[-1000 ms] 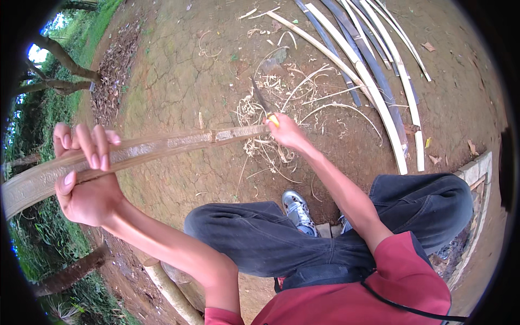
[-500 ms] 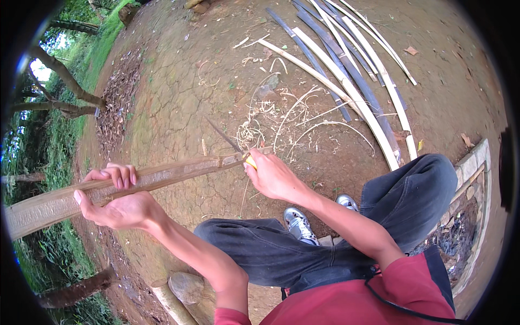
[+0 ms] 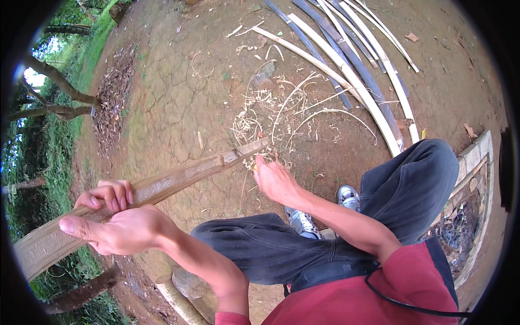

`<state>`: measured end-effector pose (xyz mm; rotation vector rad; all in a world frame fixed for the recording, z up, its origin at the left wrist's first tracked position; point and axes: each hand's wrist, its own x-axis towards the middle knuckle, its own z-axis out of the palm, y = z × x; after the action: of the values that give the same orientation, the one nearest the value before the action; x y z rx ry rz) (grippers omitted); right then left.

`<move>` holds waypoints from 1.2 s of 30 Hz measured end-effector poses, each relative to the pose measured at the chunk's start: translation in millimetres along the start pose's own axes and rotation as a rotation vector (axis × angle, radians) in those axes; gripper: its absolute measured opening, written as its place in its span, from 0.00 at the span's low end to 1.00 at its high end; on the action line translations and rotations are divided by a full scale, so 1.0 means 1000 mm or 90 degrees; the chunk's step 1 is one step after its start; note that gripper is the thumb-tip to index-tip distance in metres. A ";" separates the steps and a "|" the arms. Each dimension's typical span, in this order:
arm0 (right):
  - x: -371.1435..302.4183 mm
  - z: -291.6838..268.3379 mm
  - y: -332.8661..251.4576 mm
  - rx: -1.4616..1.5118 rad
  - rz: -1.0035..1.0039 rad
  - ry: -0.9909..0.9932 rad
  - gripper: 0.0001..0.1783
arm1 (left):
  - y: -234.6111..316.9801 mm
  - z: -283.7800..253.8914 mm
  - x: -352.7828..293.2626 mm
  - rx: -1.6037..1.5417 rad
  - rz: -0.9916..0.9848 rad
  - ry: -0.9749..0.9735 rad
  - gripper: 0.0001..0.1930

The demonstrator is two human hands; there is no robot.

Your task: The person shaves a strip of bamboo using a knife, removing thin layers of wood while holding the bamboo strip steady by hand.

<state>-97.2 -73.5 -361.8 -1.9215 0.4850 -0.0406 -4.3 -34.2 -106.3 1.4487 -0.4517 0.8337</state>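
A long split bamboo strip [image 3: 179, 176] slants from the left edge up to the middle of the view. My left hand [image 3: 127, 227] is closed around its wider part, with the thumb on the near side and fingertips curled over the far edge. Close by the strip's narrow end, my right hand [image 3: 279, 181] is closed on a knife, of which a bit of yellow handle [image 3: 255, 167] shows. Most of the blade is hidden by the bamboo. Thin curled shavings [image 3: 246, 124] lie on the ground just beyond that end.
Several pale and dark bamboo strips [image 3: 352, 81] lie on the bare soil at the far right. My bent legs [image 3: 411, 189] are below my right arm. A stone-edged pit [image 3: 476, 157] is at the right, a cut log [image 3: 176, 300] at the lower left, trees [image 3: 65, 86] beyond.
The bamboo's narrow end now reaches past my right hand, up and to the right. My right hand has shifted slightly right and down; the blade, earlier in plain sight beyond the strip, is mostly hidden.
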 end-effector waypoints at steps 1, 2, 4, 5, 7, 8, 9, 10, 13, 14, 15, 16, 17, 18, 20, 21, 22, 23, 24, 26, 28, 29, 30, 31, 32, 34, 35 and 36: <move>-0.003 -0.005 -0.007 0.016 -0.011 -0.010 0.12 | -0.003 -0.003 0.002 0.014 0.012 -0.004 0.29; -0.006 -0.010 -0.016 0.033 -0.017 -0.013 0.12 | -0.006 -0.004 0.003 0.023 0.020 -0.013 0.29; -0.016 -0.016 -0.044 0.057 -0.001 -0.024 0.13 | -0.005 -0.003 0.002 0.022 0.030 -0.040 0.28; -0.021 -0.018 -0.056 0.071 0.005 -0.038 0.13 | -0.003 -0.005 0.001 0.029 0.035 -0.052 0.28; -0.014 -0.015 -0.044 -0.008 0.036 -0.033 0.12 | 0.001 -0.001 -0.002 0.035 0.027 -0.046 0.26; -0.003 0.004 -0.011 -0.061 0.044 -0.005 0.11 | 0.002 0.000 -0.003 0.040 0.030 -0.051 0.26; 0.005 0.013 0.006 -0.115 0.051 0.023 0.10 | 0.002 0.002 -0.003 0.045 0.034 -0.054 0.26; 0.002 0.009 -0.007 -0.040 0.114 -0.044 0.12 | 0.000 0.003 -0.001 0.053 0.016 -0.030 0.26; 0.010 0.001 -0.005 -0.024 0.030 -0.056 0.14 | -0.008 -0.004 0.009 0.077 -0.018 0.004 0.26; 0.005 -0.009 -0.021 -0.022 0.034 -0.099 0.15 | -0.011 -0.013 0.011 0.085 -0.006 0.001 0.26; -0.002 -0.015 -0.041 0.033 0.039 -0.082 0.15 | -0.013 -0.018 0.013 0.094 0.006 -0.002 0.26; -0.009 -0.018 -0.054 0.026 -0.018 -0.040 0.14 | -0.011 -0.018 0.014 0.079 0.003 -0.014 0.26; -0.015 -0.014 -0.063 0.024 -0.074 -0.001 0.13 | -0.010 -0.020 0.014 0.085 0.000 -0.018 0.26; -0.016 -0.007 -0.066 0.023 -0.046 -0.031 0.10 | -0.009 -0.023 0.014 0.091 -0.002 -0.022 0.26; 0.008 0.021 0.005 -0.031 0.030 -0.020 0.10 | -0.012 -0.019 0.012 0.078 -0.003 -0.029 0.26; 0.016 0.029 0.028 -0.059 0.063 -0.016 0.09 | -0.010 -0.017 0.009 0.078 0.000 -0.028 0.26; 0.017 0.030 0.024 -0.054 0.051 -0.013 0.10 | -0.011 -0.017 0.008 0.077 0.007 -0.021 0.26; 0.015 0.034 0.019 -0.048 0.040 -0.009 0.10 | -0.013 -0.016 0.012 0.076 0.000 0.001 0.26; 0.015 0.035 0.015 -0.043 0.029 -0.004 0.11 | -0.016 -0.015 0.017 0.074 -0.007 0.023 0.26; 0.010 0.027 0.002 -0.042 0.021 -0.041 0.11 | -0.021 -0.022 0.020 0.094 -0.024 0.059 0.27; 0.001 0.004 -0.034 0.009 -0.007 -0.032 0.13 | -0.024 -0.028 0.025 0.073 0.006 0.032 0.27; -0.005 -0.007 -0.056 0.032 -0.010 -0.083 0.13 | -0.026 -0.035 0.024 0.071 0.011 0.012 0.28; -0.010 -0.001 -0.058 0.009 -0.054 -0.049 0.13 | -0.024 -0.032 0.023 0.073 0.004 0.008 0.28; -0.011 0.003 -0.060 -0.013 -0.104 -0.013 0.13 | -0.023 -0.031 0.022 0.077 0.006 0.006 0.29; -0.005 0.015 -0.041 -0.044 -0.037 0.006 0.12 | -0.018 -0.028 0.016 0.076 0.009 0.002 0.29; 0.025 0.044 0.049 -0.108 0.024 0.028 0.12 | -0.009 -0.019 0.010 0.066 0.005 0.009 0.28; 0.028 0.043 0.039 -0.129 0.069 -0.013 0.13 | -0.013 -0.022 0.015 0.076 -0.003 0.022 0.27; 0.033 0.047 0.041 -0.094 0.014 0.007 0.14 | -0.017 -0.021 0.020 0.076 -0.011 0.035 0.26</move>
<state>-68.4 -56.8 -423.3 -2.0606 0.5285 -0.0014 17.1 -8.0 -105.8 1.5334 -0.3515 0.8967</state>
